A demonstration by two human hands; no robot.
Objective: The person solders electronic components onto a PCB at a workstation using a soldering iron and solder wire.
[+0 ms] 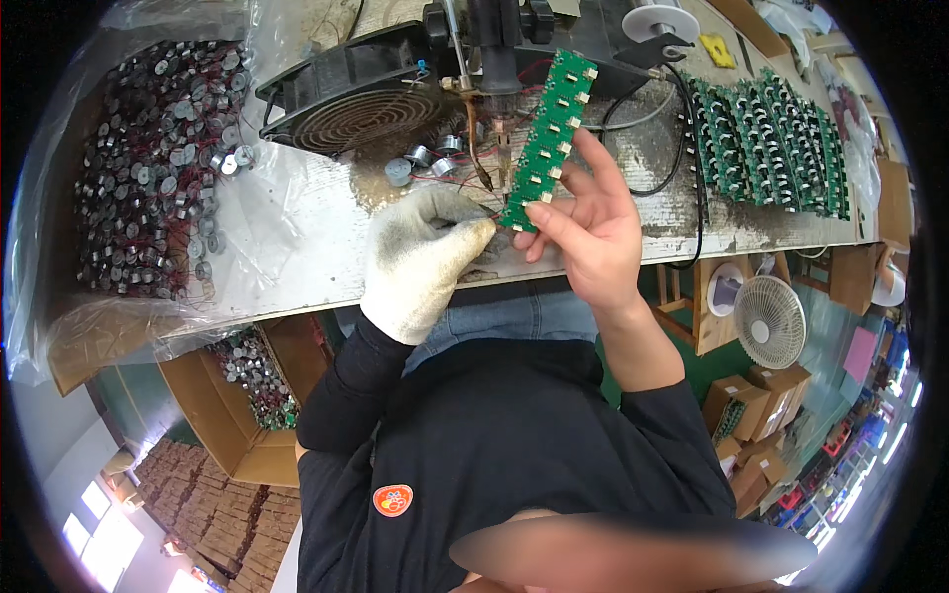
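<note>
My right hand [598,232], bare, grips a long green circuit board [554,133] near its lower end, thumb on the face and fingers behind. A row of small white connectors runs down the board's right edge. My left hand [415,257] wears a whitish work glove. Its thumb and forefinger are pinched together beside the board's lower corner; what they hold is too small to make out. Just beyond my fingers, a mounted soldering iron [505,148] points down by the board's left edge, with a bent copper-coloured tube [477,143] alongside.
Several small round motors [419,155] with red wires lie near a black fan [371,109]. A large heap of them [163,168] fills the left. Rows of circuit boards [766,148] stand at right, past a black cable [700,188]. An open carton [213,405] sits below the bench.
</note>
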